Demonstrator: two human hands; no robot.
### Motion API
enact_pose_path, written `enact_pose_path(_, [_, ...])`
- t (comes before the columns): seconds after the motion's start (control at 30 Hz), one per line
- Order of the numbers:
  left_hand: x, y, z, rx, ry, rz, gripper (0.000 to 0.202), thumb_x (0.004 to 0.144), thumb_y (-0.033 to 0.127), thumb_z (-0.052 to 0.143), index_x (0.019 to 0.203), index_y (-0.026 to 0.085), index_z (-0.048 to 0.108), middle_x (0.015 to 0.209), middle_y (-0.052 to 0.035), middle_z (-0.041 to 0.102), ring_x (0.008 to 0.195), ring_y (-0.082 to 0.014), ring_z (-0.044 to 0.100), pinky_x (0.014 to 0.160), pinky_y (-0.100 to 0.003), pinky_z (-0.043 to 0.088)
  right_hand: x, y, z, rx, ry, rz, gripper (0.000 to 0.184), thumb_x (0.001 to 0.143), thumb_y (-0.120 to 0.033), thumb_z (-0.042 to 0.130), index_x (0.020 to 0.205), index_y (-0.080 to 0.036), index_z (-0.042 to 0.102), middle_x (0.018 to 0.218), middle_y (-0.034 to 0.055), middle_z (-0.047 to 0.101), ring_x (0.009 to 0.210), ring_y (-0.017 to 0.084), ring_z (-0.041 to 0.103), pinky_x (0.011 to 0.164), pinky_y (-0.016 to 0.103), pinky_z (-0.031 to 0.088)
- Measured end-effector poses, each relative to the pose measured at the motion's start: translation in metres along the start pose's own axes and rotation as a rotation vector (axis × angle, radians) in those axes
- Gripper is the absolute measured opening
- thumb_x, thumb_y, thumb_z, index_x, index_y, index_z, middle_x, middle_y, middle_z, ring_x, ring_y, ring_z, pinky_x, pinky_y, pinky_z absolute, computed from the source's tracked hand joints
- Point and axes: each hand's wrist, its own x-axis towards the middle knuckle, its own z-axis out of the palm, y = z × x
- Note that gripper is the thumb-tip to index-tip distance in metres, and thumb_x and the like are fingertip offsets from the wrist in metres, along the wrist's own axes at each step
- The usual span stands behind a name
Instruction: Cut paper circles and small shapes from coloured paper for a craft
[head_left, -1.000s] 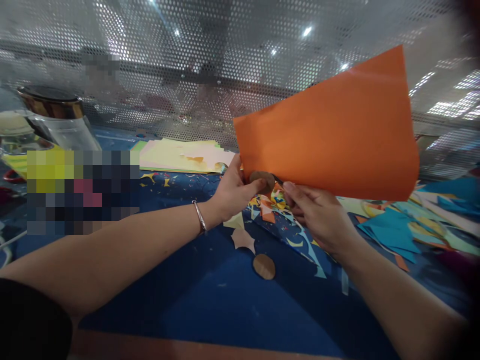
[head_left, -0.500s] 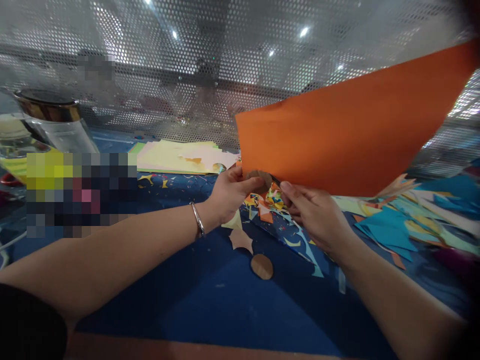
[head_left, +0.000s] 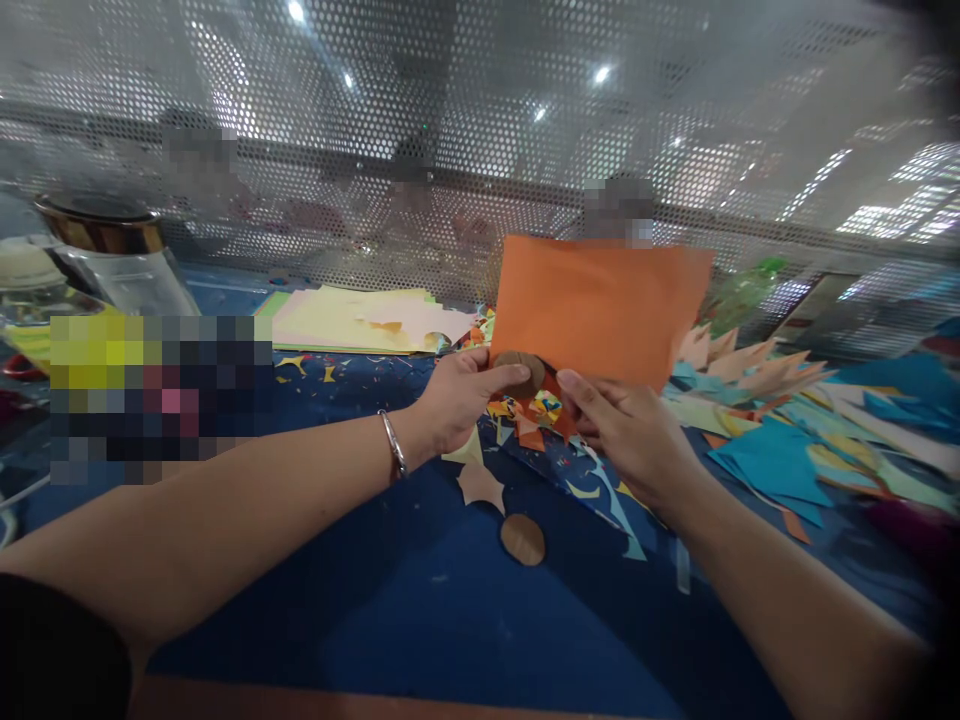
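The orange sheet (head_left: pixel 607 310) is held up above the worktop (head_left: pixel 405 610), leaning towards the mesh screen (head_left: pixel 315 140). A brown disc (head_left: pixel 535 373) lies against its lower left corner, and the left hand (head_left: pixel 456 398) clamps the two together, thumb across the disc. The right hand (head_left: pixel 626 425), just beside it, pinches a thin dark thing (head_left: pixel 552 370) that points at the disc's edge; it could be a blade, but too little shows to tell. The step in hand looks like working round the disc as a pattern. The next move seems to call for a firm left thumb and small turns of the sheet, so the disc does not slip. Below lie paper scraps (head_left: pixel 531 432), a pale star-shaped offcut (head_left: pixel 481 484) and a second brown disc (head_left: pixel 523 540); blue paper (head_left: pixel 769 460) lies farther right.
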Motion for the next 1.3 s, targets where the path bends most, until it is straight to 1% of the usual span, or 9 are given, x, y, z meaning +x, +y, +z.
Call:
enact_pose_path(0.13, [0.002, 0.0, -0.003, 0.021, -0.006, -0.015, 0.006, 0.07, 0.013, 0.074, 0.075, 0.014, 0.071, 0.074, -0.0031, 0.07, 0.068, -0.0112, 0.062, 0.085, -0.033, 0.048, 0.001, 0.001, -0.003, -0.071, -0.015, -0.053, 0.054, 0.086, -0.07, 0.051, 0.063, -0.022, 0.044, 0.052, -0.0068, 0.022, 0.045, 0.009, 0.023, 0.042, 0.025, 0.021])
enact_pose_path(0.33, [0.003, 0.0, -0.004, 0.025, 0.006, -0.051, 0.005, 0.07, 0.011, 0.075, 0.075, 0.013, 0.073, 0.076, -0.0038, 0.071, 0.071, -0.0112, 0.062, 0.086, -0.033, 0.047, 0.003, 0.0, -0.006, -0.085, -0.036, -0.056, 0.054, 0.086, -0.07, 0.051, 0.062, -0.022, 0.044, 0.052, -0.0074, 0.021, 0.045, 0.009, 0.018, 0.041, 0.025, 0.016])
enact_pose_path(0.47, [0.001, 0.002, -0.004, 0.034, -0.015, -0.076, 0.006, 0.069, 0.014, 0.077, 0.074, 0.013, 0.074, 0.075, -0.0034, 0.071, 0.071, -0.0112, 0.062, 0.085, -0.032, 0.046, 0.004, 0.001, -0.008, -0.105, -0.047, -0.081, 0.055, 0.087, -0.07, 0.05, 0.062, -0.022, 0.044, 0.053, -0.0065, 0.025, 0.046, 0.009, 0.021, 0.042, 0.025, 0.017])
enact_pose_path(0.6, [0.001, 0.004, -0.006, 0.055, -0.027, -0.093, 0.009, 0.067, 0.015, 0.079, 0.075, 0.013, 0.074, 0.076, -0.0034, 0.072, 0.072, -0.0111, 0.063, 0.084, -0.03, 0.045, 0.005, 0.002, -0.009, -0.126, -0.045, -0.098, 0.054, 0.087, -0.07, 0.05, 0.063, -0.021, 0.045, 0.053, -0.0066, 0.024, 0.046, 0.008, 0.021, 0.042, 0.025, 0.017])
enact_pose_path(0.8, [0.001, 0.004, -0.007, 0.157, -0.001, -0.127, 0.004, 0.071, 0.015, 0.077, 0.074, 0.015, 0.075, 0.074, -0.0032, 0.071, 0.069, -0.0108, 0.061, 0.079, -0.03, 0.045, 0.006, 0.001, -0.011, -0.185, -0.075, -0.123, 0.054, 0.088, -0.069, 0.049, 0.063, -0.021, 0.047, 0.054, -0.0071, 0.021, 0.045, 0.008, 0.02, 0.04, 0.025, 0.015])
enact_pose_path(0.93, [0.0, 0.005, -0.007, 0.137, -0.019, -0.128, 0.003, 0.072, 0.012, 0.076, 0.072, 0.015, 0.075, 0.075, -0.003, 0.071, 0.07, -0.0102, 0.063, 0.081, -0.028, 0.047, 0.006, 0.002, -0.012, -0.23, -0.065, -0.132, 0.055, 0.088, -0.07, 0.048, 0.063, -0.021, 0.046, 0.054, -0.0063, 0.024, 0.046, 0.009, 0.021, 0.041, 0.024, 0.016])
enact_pose_path(1.0, [-0.001, 0.007, -0.007, 0.14, -0.036, -0.146, 0.002, 0.073, 0.013, 0.075, 0.074, 0.014, 0.075, 0.075, -0.0036, 0.071, 0.07, -0.0109, 0.065, 0.078, -0.029, 0.048, 0.006, 0.003, -0.013, -0.227, -0.069, -0.128, 0.054, 0.088, -0.069, 0.048, 0.063, -0.021, 0.045, 0.053, -0.006, 0.025, 0.046, 0.009, 0.022, 0.041, 0.024, 0.017])
enact_pose_path(1.13, [-0.003, 0.01, -0.007, 0.168, -0.088, -0.171, 0.01, 0.071, 0.02, 0.079, 0.077, 0.014, 0.074, 0.073, -0.0048, 0.071, 0.068, -0.0132, 0.066, 0.069, -0.028, 0.05, 0.005, 0.003, -0.013, -0.169, -0.084, -0.108, 0.053, 0.088, -0.067, 0.049, 0.062, -0.021, 0.043, 0.052, -0.0064, 0.025, 0.045, 0.008, 0.021, 0.041, 0.025, 0.015])
enact_pose_path(1.3, [-0.003, 0.007, -0.008, 0.145, -0.104, -0.133, 0.019, 0.066, 0.025, 0.083, 0.076, 0.013, 0.073, 0.073, -0.003, 0.07, 0.068, -0.012, 0.065, 0.07, -0.027, 0.05, 0.005, 0.002, -0.013, -0.136, -0.075, -0.096, 0.053, 0.088, -0.066, 0.052, 0.061, -0.021, 0.042, 0.052, -0.0067, 0.026, 0.045, 0.008, 0.021, 0.042, 0.025, 0.015])
